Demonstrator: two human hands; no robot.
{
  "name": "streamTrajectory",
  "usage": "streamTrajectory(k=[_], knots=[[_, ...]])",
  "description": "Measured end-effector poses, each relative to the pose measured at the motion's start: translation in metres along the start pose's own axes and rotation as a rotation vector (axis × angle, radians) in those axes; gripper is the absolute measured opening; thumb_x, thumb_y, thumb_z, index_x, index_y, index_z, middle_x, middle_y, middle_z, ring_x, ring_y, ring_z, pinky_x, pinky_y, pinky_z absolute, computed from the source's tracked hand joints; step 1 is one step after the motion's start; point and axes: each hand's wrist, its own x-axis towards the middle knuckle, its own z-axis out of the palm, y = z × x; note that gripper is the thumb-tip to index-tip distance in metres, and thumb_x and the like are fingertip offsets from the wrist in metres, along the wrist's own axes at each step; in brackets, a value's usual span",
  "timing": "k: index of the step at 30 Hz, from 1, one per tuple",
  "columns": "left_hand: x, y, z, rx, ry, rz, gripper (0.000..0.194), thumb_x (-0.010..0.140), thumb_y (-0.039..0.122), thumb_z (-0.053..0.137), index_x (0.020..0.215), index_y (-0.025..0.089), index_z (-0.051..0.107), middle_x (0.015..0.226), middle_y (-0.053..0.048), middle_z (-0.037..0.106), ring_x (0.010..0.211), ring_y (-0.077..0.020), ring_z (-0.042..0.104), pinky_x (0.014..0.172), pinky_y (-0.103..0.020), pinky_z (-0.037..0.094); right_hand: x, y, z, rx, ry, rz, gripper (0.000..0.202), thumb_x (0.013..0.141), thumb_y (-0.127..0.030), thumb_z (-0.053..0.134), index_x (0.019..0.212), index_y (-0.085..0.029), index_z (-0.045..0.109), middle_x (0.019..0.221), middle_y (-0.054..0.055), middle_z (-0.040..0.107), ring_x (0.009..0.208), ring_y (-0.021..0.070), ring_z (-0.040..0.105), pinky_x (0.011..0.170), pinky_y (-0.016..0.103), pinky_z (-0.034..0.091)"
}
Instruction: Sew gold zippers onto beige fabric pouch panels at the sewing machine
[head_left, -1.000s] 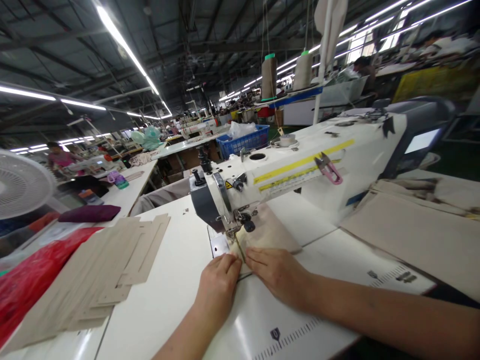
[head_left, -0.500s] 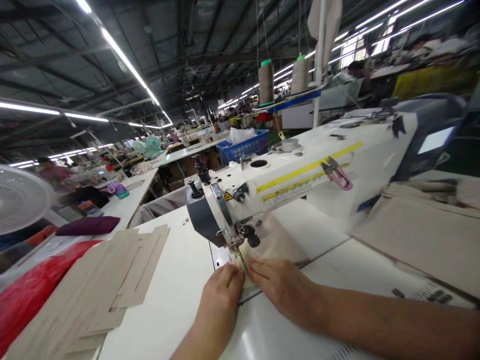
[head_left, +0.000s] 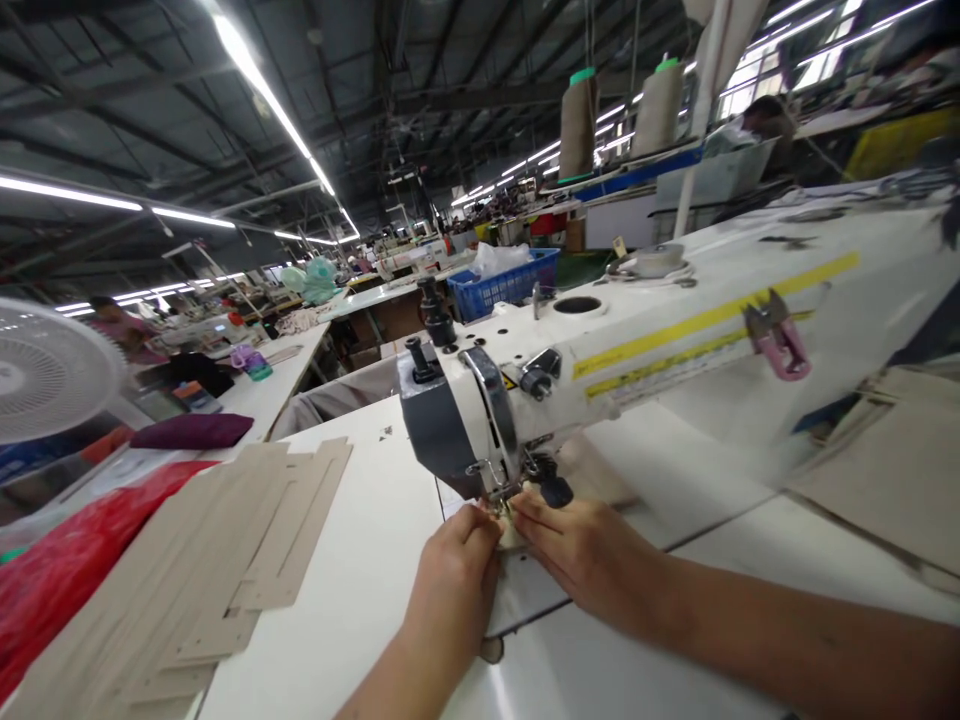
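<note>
A white sewing machine (head_left: 480, 400) stands in front of me, its needle and presser foot low over the bed. Under the foot lies a small piece of pale beige fabric (head_left: 514, 537), and more of it spreads out behind the needle. My left hand (head_left: 452, 570) is closed, thumb and fingers pinching the near left edge of the fabric. From the right, my right hand (head_left: 589, 550) has its fingers pressed together on the fabric's other edge, close beside the foot. The fingertips partly hide the fabric and needle.
Stacked beige cut pieces (head_left: 217, 560) lie left, beside red plastic (head_left: 82, 560) and a white fan (head_left: 56, 370). Pink-handled thread snips (head_left: 780, 340) sit on the machine arm. Thread cones (head_left: 579, 125) stand behind. More beige fabric (head_left: 892, 480) lies right; a blue crate (head_left: 506, 283) is beyond.
Both hands have moved forward with the fabric, closer to the presser foot. Less fabric shows between the hands and the needle. The view has moved nearer to the machine.
</note>
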Motion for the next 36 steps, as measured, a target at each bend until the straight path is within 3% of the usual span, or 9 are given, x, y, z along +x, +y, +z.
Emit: streamTrajectory(k=[3,6,11,23,31,36], knots=[[-0.003,0.004,-0.004,0.049,-0.015,0.011,0.013,0.087,0.016,0.048,0.092,0.017,0.060,0.099,-0.010,0.065,0.093,-0.0218,0.064,0.084,-0.037,0.055,-0.002,-0.003,-0.002,0.022,0.002,0.026,0.016,0.087,-0.012,0.046,0.087,-0.009,0.062,0.084,0.013,0.066,0.089,0.0249,0.064,0.080,0.038,0.055],[-0.005,0.005,-0.004,0.129,-0.032,0.066,0.017,0.089,0.015,0.045,0.093,0.018,0.061,0.098,-0.008,0.068,0.096,-0.0218,0.065,0.094,-0.046,0.049,-0.003,-0.003,0.000,0.027,-0.002,0.041,0.019,0.087,-0.009,0.042,0.091,-0.010,0.061,0.088,0.012,0.067,0.090,0.0222,0.063,0.082,0.034,0.054],[-0.001,0.003,0.000,0.137,-0.008,0.123,0.022,0.091,0.013,0.041,0.088,0.017,0.062,0.092,-0.007,0.069,0.086,-0.0180,0.067,0.093,-0.043,0.050,-0.001,0.002,0.002,0.042,-0.043,0.049,0.019,0.086,-0.006,0.043,0.090,-0.012,0.061,0.096,0.012,0.066,0.095,0.0220,0.062,0.082,0.034,0.053],[0.003,0.001,0.006,0.129,0.018,0.037,0.019,0.090,0.018,0.045,0.081,0.017,0.062,0.089,-0.005,0.068,0.081,-0.0170,0.066,0.090,-0.041,0.050,0.002,0.007,-0.002,0.047,-0.102,0.091,0.017,0.087,-0.009,0.045,0.095,-0.011,0.060,0.095,0.012,0.065,0.089,0.0218,0.062,0.074,0.032,0.053],[0.007,0.003,0.002,0.122,0.019,-0.004,0.017,0.088,0.020,0.050,0.075,0.017,0.061,0.086,-0.006,0.068,0.078,-0.0190,0.064,0.075,-0.035,0.055,0.006,0.009,-0.002,0.019,-0.145,0.110,0.016,0.088,-0.010,0.045,0.093,-0.013,0.061,0.090,0.009,0.065,0.081,0.0184,0.062,0.072,0.029,0.051],[0.005,0.002,0.003,0.045,-0.004,-0.026,0.015,0.088,0.016,0.048,0.079,0.017,0.061,0.089,-0.006,0.068,0.081,-0.0188,0.065,0.084,-0.039,0.053,0.005,0.009,0.000,0.043,-0.118,0.126,0.018,0.089,-0.013,0.044,0.093,-0.014,0.061,0.093,0.010,0.066,0.085,0.0194,0.062,0.076,0.031,0.050]])
